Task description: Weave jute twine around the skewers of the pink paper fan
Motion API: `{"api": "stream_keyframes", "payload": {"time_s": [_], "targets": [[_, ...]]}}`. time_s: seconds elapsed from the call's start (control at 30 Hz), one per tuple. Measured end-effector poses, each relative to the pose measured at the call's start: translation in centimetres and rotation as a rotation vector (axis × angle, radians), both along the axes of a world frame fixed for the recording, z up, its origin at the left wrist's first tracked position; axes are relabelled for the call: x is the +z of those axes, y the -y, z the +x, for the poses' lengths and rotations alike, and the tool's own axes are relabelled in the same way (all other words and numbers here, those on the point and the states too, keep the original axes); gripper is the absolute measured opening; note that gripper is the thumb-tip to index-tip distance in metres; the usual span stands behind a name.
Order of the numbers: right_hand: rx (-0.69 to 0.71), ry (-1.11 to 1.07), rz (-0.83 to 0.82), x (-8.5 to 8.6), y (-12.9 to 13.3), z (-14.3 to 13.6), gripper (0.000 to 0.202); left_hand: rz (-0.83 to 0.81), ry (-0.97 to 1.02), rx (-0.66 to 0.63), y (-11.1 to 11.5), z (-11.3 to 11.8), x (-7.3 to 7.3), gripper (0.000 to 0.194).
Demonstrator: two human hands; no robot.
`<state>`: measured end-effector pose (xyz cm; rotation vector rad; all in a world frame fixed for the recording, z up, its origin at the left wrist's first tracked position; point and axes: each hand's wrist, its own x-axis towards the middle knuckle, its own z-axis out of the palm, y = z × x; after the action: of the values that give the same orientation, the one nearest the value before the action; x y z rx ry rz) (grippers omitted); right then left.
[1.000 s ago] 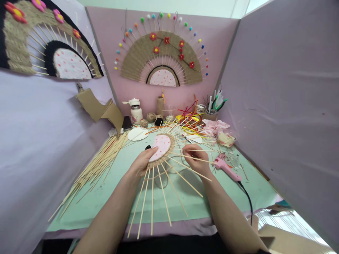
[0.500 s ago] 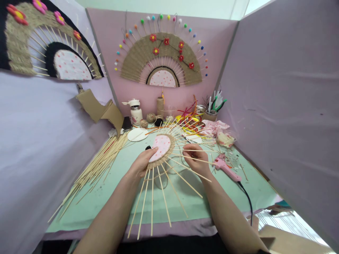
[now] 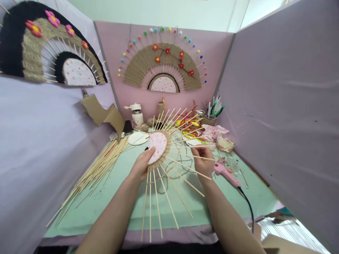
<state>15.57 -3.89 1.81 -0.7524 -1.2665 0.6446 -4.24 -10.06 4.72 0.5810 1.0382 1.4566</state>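
Note:
My left hand [image 3: 143, 163] grips the lower left edge of a half-round fan piece [image 3: 158, 145], its thumb on the pink dotted cloth. A woven twine band [image 3: 162, 160] rims the cloth, and thin wooden sticks [image 3: 182, 178] radiate from it. Among the sticks at the right, my right hand [image 3: 203, 160] has its thumb and fingers pinched together; what they hold is too small to make out. Loose twine [image 3: 182, 167] lies in loops under the sticks.
Many loose sticks [image 3: 99, 165] lie at the left. A pink glue gun [image 3: 227, 174] with a black cord rests at the right. Behind are a white bottle [image 3: 137, 118], cloth scraps [image 3: 215, 132] and a pot of tools [image 3: 209, 120]. Finished fans [image 3: 135, 70] hang on the walls.
My right hand has moved to the right, away from the cloth half-round. The fan piece has turned and shifted slightly left in my left hand. The camera view has tilted up a little.

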Motion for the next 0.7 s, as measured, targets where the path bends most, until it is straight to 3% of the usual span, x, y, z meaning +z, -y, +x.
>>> {"api": "stream_keyframes", "payload": {"time_s": [0.23,0.4,0.47,0.57,0.63,0.7], "targets": [[-0.075,-0.007,-0.078,0.2,-0.7,1.1,0.036,0.101,-0.065,0.128,0.0,-0.1,0.0,0.021],[-0.080,-0.067,-0.140,-0.2,-2.4,1.6,0.018,0.096,-0.085,0.159,0.2,0.0,0.3,0.025],[0.006,-0.023,-0.157,-0.1,-2.6,1.5,0.028,0.082,-0.088,0.141,0.4,0.1,0.5,0.028],[0.292,0.075,-0.217,0.2,-2.0,1.0,0.045,0.072,-0.092,0.089,0.7,0.2,0.8,0.032],[0.465,0.097,-0.283,0.3,-1.6,0.8,0.043,0.082,-0.084,0.072,0.8,0.1,0.9,0.033],[0.494,0.058,-0.324,0.3,-1.4,0.8,0.030,0.103,-0.076,0.081,0.8,0.0,0.9,0.035]]}}
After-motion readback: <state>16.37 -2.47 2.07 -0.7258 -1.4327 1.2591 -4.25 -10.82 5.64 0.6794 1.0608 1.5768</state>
